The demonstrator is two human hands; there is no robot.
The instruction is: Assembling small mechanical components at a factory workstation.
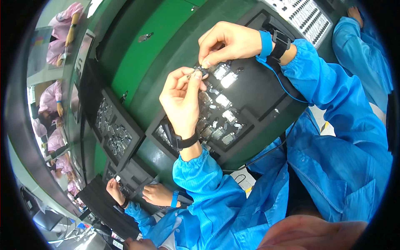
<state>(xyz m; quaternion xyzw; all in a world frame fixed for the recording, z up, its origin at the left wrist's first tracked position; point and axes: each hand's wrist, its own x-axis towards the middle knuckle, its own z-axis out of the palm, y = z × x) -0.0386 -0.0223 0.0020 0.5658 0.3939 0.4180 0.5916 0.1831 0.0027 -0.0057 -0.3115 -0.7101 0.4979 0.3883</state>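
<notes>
Thumb and fingers of my left hand point(183, 98) are closed on a small dark part with metallic bits point(201, 71), whose exact kind I cannot make out. At its upper end, my right hand point(229, 43) pinches with thumb and forefinger and touches the same part. The fingertips cover much of it. Both hands are above a black foam tray point(260, 89) where several small silver and transparent parts with dark ends point(223, 101) lie in rows. A black band circles my left wrist; my right wrist carries a blue strap with a cord and a black band.
Another black tray point(132, 141) of similar parts stands to the left on the green table point(125, 62). A white tray with rows of small dark parts point(306, 21) is at the upper right. Nearby, a co-worker's hands point(158, 194) work at the lower left; another blue sleeve point(354, 46) shows at right.
</notes>
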